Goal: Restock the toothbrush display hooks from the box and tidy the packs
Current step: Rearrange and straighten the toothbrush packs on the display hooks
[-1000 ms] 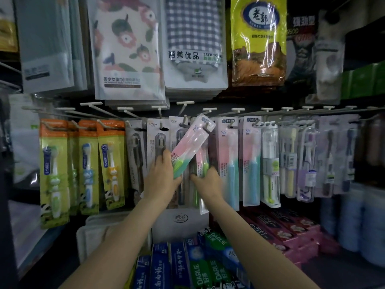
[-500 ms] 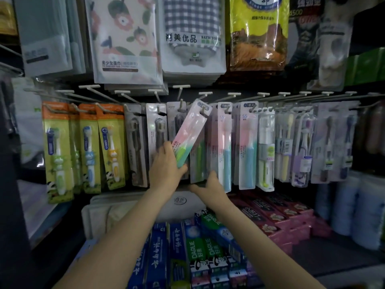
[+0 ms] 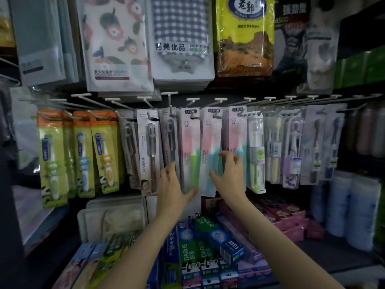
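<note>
A pink-and-green toothbrush pack (image 3: 190, 147) hangs straight on its hook in the middle of the row. My left hand (image 3: 174, 184) rests at its lower left edge, fingers pointing up and thumb under the bottom of the pack. To its right hangs a pink-and-blue toothbrush pack (image 3: 211, 142). My right hand (image 3: 230, 172) grips its lower part, with curled fingers on the right side and thumb on the front. A third pink-and-blue pack (image 3: 236, 130) hangs just right of my right hand. The box is not in view.
Orange-and-green children's toothbrush packs (image 3: 79, 151) and grey packs (image 3: 149, 149) hang to the left, clear-cased brushes (image 3: 256, 151) to the right. Towel packs (image 3: 181, 38) hang above. Toothpaste boxes (image 3: 200, 253) fill the shelf below my arms.
The pink-and-green pack was tilted in my left hand; now it hangs straight on its hook. My right hand has moved up and right onto the pink-and-blue pack.
</note>
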### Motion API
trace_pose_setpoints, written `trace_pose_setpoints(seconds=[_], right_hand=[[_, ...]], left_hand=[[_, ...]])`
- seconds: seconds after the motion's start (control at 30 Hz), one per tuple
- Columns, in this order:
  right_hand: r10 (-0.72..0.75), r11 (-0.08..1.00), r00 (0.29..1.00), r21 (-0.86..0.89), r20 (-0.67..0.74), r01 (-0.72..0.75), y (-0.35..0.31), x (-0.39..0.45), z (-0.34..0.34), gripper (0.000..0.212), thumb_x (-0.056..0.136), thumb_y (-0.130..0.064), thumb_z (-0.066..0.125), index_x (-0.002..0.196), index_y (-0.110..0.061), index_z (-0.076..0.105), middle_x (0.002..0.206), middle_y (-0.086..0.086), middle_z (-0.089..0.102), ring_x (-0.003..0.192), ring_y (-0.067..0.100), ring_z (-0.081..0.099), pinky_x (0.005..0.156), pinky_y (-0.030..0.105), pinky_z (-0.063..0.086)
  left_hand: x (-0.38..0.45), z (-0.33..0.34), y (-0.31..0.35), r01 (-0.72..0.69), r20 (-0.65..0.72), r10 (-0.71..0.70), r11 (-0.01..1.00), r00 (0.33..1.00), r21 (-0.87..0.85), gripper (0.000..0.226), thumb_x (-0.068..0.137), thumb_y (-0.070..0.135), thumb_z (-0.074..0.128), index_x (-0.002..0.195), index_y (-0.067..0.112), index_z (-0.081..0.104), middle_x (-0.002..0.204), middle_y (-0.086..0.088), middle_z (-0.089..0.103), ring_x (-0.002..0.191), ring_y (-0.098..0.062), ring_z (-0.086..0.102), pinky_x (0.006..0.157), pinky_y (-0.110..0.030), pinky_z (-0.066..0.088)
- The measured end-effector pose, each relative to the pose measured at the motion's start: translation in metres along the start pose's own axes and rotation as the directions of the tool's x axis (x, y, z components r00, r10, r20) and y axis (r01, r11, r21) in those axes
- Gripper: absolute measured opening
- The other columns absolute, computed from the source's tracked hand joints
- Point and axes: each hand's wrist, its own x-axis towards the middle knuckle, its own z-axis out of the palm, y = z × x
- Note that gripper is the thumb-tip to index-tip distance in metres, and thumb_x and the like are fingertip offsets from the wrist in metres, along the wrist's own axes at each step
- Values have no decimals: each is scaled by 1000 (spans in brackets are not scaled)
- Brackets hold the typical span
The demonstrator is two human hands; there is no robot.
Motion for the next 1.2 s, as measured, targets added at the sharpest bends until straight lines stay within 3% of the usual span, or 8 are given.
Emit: trace_pose_setpoints(seconds=[0.2,0.4,0.53,0.63,0.73,0.87,1.07,1.2], right_hand=[[86,991,996,98,8,-86,-11,19,5,71,81,-16,71,137,-5,28,136,14,31,124,27,38,100,28,35],[71,981,993,174,92,-86,-23,34,0,88,86,-18,66,148,-6,4,154,11,13,142,25,15,112,32,20],[70,987,993,135,91,-82,-24,39,-2,85,87,-14,64,147,-5,4,154,11,13,141,25,17,110,31,22],[63,990,994,121,85,-74,-22,39,0,78,87,-11,63,145,-4,12,150,12,22,137,26,26,106,30,29],[80,988,993,126,82,-90,-21,38,2,72,87,-8,63,142,-4,18,145,13,28,132,26,32,99,28,34],[86,988,993,121,87,-96,-18,35,4,64,86,-7,63,136,-4,24,137,15,38,125,28,40,91,27,37],[108,984,985,127,136,-125,-10,30,3,76,86,-14,65,143,-5,16,147,14,31,133,27,34,101,30,34],[79,985,983,138,164,-102,-8,28,-2,77,86,-17,67,144,-6,17,148,12,30,135,24,32,102,27,33]], left_hand=[[4,-7,5,-158,72,161,987,984,-35,89,84,17,67,131,51,-1,154,-4,7,139,-19,19,107,-34,27],[14,2,21,-154,-9,154,984,988,-84,94,85,5,63,133,53,-2,156,-7,-3,143,-23,9,111,-37,20],[18,1,26,-183,-71,184,983,980,14,95,85,-2,59,135,53,-1,154,-6,6,135,-22,28,102,-28,30],[17,2,26,-149,-51,150,989,987,18,93,87,0,57,136,51,-3,154,-4,3,138,-22,24,107,-34,30],[18,4,25,-173,-63,178,982,982,72,97,87,3,59,130,54,-10,154,-5,3,132,-25,35,102,-34,38],[20,10,25,-183,-59,187,980,981,77,101,86,-3,59,129,56,-12,152,-6,7,133,-26,32,103,-37,38],[16,10,24,-169,-8,169,985,986,34,89,89,0,55,139,50,0,154,-5,5,138,-24,24,107,-35,32],[14,12,21,-160,-36,162,986,986,50,95,87,-3,56,137,53,-2,154,-3,4,140,-23,20,109,-38,31]])
